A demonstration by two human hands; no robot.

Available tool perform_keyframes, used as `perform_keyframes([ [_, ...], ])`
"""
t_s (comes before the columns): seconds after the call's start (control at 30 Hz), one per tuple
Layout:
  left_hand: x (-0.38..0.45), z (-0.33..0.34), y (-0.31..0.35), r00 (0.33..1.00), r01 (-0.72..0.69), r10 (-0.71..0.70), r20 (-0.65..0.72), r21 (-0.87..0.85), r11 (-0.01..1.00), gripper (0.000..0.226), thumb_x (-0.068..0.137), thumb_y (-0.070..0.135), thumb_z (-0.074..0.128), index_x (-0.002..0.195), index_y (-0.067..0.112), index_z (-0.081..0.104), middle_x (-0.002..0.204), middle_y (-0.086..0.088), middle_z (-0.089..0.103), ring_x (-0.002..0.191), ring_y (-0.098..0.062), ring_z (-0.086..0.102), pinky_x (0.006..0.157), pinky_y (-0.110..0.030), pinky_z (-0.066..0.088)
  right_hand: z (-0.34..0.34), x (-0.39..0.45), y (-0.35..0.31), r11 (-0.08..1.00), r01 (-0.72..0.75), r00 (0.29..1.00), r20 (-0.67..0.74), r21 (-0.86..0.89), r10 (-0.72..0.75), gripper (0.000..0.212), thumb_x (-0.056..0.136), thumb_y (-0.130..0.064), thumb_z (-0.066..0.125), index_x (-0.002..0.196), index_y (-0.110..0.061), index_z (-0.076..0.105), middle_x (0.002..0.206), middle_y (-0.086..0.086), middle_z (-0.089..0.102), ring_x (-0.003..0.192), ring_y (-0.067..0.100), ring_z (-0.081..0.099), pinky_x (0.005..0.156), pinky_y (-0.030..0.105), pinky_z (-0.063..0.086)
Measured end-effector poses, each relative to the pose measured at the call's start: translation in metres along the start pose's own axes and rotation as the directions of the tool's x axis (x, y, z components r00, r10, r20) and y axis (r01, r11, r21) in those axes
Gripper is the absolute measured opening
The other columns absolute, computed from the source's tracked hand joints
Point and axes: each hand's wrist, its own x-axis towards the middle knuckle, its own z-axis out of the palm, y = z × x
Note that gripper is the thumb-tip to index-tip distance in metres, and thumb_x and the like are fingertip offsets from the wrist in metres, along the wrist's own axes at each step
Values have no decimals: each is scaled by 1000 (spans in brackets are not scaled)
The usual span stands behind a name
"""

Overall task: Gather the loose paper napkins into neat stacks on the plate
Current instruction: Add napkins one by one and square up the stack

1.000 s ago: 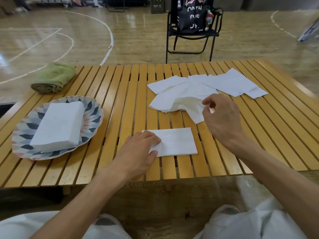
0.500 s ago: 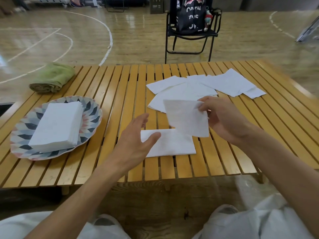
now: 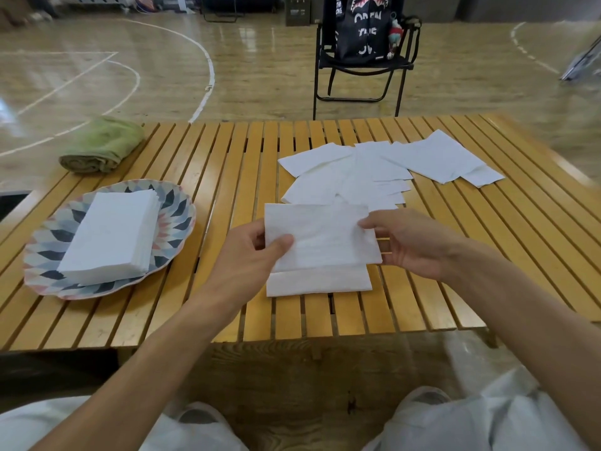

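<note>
I hold one white paper napkin [image 3: 320,234] just above the table with both hands. My left hand [image 3: 250,255] pinches its left edge and my right hand [image 3: 409,244] pinches its right edge. Under it, a folded napkin [image 3: 320,281] lies flat on the slats. Several loose napkins [image 3: 383,167] are spread out farther back, right of centre. At the left, a patterned plate [image 3: 175,209] carries a neat stack of napkins [image 3: 112,236].
A rolled green towel [image 3: 102,144] lies at the far left corner of the slatted wooden table [image 3: 227,177]. A black folding chair [image 3: 361,56] with a bag stands on the gym floor behind the table. My knees show below the table's near edge.
My right hand lifted a napkin from the loose pile and brought it toward me. My left hand left the flat napkin and took hold of the lifted one's left edge.
</note>
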Motion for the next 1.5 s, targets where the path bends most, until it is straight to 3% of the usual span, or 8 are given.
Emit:
perform_keyframes([
  [0.17, 0, 0, -3, 998, 50, -45, -45, 109, 993, 17, 98, 27, 60, 95, 43, 63, 91, 25, 71, 85, 9, 64, 60, -9, 50, 0, -1, 0, 979, -49, 996, -81, -197, 33, 10, 93, -13, 63, 99, -10, 70, 89, 6, 75, 74, 17, 70, 60, 28, 52],
  [0.33, 3, -3, -8, 992, 89, -53, -116, 333, 939, 19, 97, 30, 60, 115, 29, 63, 102, 16, 68, 91, -2, 64, 61, -13, 49, 5, -3, 2, 888, -24, 976, -203, -460, -79, 8, 96, -13, 62, 97, -13, 70, 82, 6, 75, 61, 12, 71, 50, 23, 44],
  [0.5, 0, -3, -12, 996, 35, 12, -83, 541, 841, 8, 95, 37, 62, 96, 29, 62, 88, 18, 65, 81, 0, 61, 61, -15, 48, 10, -3, 3, 853, -41, 971, -221, -520, -88, 10, 96, -12, 61, 97, -14, 70, 79, 4, 74, 56, 8, 68, 50, 23, 40],
  [0.63, 3, -3, -16, 997, 47, 4, -79, 622, 782, 27, 98, 36, 54, 77, 21, 61, 67, 8, 59, 60, -5, 56, 51, -19, 43, 10, -2, 5, 821, -69, 964, -251, -567, -93, 9, 95, -11, 61, 95, -14, 69, 79, 4, 74, 54, 7, 66, 47, 19, 39],
  [0.77, 2, -2, -20, 998, 67, -52, -43, 647, 759, 37, 103, 31, 46, 69, 18, 54, 57, 5, 47, 47, -5, 42, 44, -18, 32, 8, 1, 7, 805, -94, 961, -266, -586, -82, 9, 95, -12, 61, 94, -12, 70, 76, 3, 73, 52, 6, 65, 46, 19, 39],
  [1.0, 1, -4, -22, 996, 89, -75, -50, 650, 754, 31, 99, 35, 53, 73, 21, 63, 60, 5, 59, 54, -8, 55, 53, -23, 39, 7, 6, 12, 756, -140, 959, -278, -639, -57, 9, 94, -12, 61, 94, -14, 70, 76, 2, 73, 50, 4, 63, 45, 16, 42],
  [1.37, 2, -2, -24, 993, 117, -101, -64, 690, 714, 28, 98, 37, 54, 74, 24, 61, 64, 5, 61, 59, -8, 59, 53, -22, 39, 9, 9, 16, 735, -144, 961, -271, -662, -56, 8, 95, -11, 60, 97, -12, 69, 78, 6, 74, 56, 10, 64, 67, 24, 56],
  [1.5, 3, -2, -24, 994, 111, -91, -66, 710, 696, 19, 97, 32, 57, 81, 22, 61, 73, 7, 61, 68, -7, 59, 56, -22, 41, 11, 9, 18, 712, -149, 960, -274, -686, -64, 5, 93, -13, 63, 95, -14, 68, 80, 4, 73, 55, 10, 65, 60, 21, 53],
])
